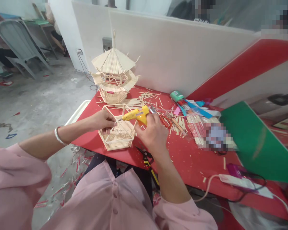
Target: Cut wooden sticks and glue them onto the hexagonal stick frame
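Note:
My right hand point(153, 132) is wrapped round a yellow glue gun point(135, 115), whose nozzle points left toward my left hand. My left hand point(104, 121) has its fingers pinched together at the glue gun's tip; what they hold is too small to make out. Beneath both hands, a hexagonal frame of thin wooden sticks point(118, 142) rests on the red table point(180, 163). Behind it stands a pagoda-shaped stick model point(114, 64) with a pointed roof.
Loose sticks point(132, 103) lie around the model. Black and yellow pliers point(148, 163) hang over the front edge. Packets point(196, 127), a green board point(259, 140) and a power strip point(244, 185) are at the right. A white wall point(170, 54) rises behind.

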Motion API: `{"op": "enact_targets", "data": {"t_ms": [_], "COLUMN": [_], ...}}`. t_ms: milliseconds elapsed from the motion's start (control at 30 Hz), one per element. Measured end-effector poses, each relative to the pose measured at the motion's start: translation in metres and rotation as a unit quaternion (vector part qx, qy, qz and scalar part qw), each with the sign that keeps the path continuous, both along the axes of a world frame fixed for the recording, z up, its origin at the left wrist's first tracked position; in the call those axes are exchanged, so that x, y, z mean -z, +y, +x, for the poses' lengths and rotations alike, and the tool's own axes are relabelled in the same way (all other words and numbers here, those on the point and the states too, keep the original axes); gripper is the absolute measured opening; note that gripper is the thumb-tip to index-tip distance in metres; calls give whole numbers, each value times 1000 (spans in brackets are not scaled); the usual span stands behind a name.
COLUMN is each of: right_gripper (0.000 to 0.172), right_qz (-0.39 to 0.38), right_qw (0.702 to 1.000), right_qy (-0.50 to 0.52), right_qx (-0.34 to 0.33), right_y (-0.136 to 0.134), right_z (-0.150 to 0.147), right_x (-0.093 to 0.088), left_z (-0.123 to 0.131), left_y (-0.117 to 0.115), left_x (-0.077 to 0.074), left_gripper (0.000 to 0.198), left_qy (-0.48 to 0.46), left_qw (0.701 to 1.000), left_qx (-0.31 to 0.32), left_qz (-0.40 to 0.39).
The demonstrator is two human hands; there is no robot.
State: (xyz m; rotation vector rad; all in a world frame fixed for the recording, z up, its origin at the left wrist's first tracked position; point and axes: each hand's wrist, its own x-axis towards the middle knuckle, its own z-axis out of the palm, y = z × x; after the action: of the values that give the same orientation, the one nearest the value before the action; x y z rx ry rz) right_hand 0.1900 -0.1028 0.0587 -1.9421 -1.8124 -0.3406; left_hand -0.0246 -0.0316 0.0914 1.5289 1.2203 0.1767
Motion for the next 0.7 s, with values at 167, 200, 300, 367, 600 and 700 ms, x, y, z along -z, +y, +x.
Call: {"op": "enact_targets", "data": {"t_ms": [167, 200, 300, 367, 600, 700], "right_gripper": [30, 30, 29, 29, 29, 31], "right_qz": [-2, -5, -21, -31, -36, -44], "right_qw": [1000, 1000, 1000, 999, 999, 999], "right_qy": [-23, -22, -18, -17, -22, -17], "right_qx": [-3, -3, -4, -4, -2, -1], "right_y": [0, 0, 0, 0, -1, -1], "right_z": [-2, -2, -3, -4, -4, -4], "right_x": [1, 1, 0, 0, -2, -2], "left_z": [2, 2, 3, 3, 3, 4], "left_y": [0, 0, 0, 0, -1, -1], "left_x": [-3, -4, -5, -4, -3, -4], "left_gripper": [16, 16, 16, 15, 16, 18], "left_qy": [17, 20, 26, 29, 26, 24], "left_qw": [1000, 999, 999, 999, 999, 999], "left_qx": [1, 2, -2, -5, -9, -7], "left_qz": [26, 31, 30, 25, 19, 20]}}
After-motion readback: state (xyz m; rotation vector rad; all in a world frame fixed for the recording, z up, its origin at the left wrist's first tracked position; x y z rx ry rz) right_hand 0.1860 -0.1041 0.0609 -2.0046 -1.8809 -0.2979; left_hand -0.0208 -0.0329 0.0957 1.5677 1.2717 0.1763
